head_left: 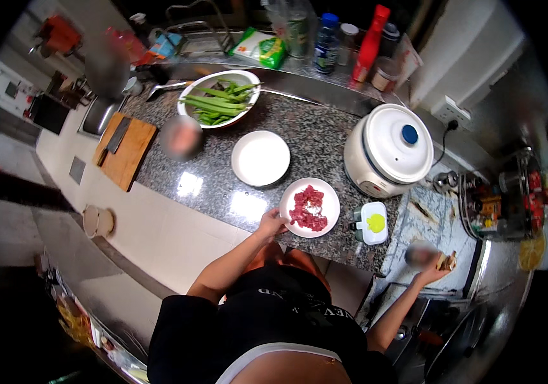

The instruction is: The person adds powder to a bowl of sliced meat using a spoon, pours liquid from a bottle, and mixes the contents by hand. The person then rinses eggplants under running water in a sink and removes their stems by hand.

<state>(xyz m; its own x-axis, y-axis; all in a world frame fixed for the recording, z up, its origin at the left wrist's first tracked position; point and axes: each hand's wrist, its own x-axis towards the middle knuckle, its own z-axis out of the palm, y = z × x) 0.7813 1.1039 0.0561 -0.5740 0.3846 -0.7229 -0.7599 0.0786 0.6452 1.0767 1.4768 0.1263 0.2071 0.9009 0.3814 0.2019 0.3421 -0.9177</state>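
Though arms (234, 261) wide apart, left fingers (276, 221) around white bowl's (331, 203) rim, right fingers (441, 266) around beige lump (450, 259)

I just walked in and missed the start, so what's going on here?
The person's left hand grips the rim of a white bowl of cut red meat on the counter. The right hand is out to the side, seemingly holding a small brownish thing, too unclear to name. Beyond the meat stand another bowl and a dish of green pods.

A white cooker (386, 155) (blue knob (409, 134) on top) stands upright — a knife (119, 134) lies on a wooden board (134, 149).
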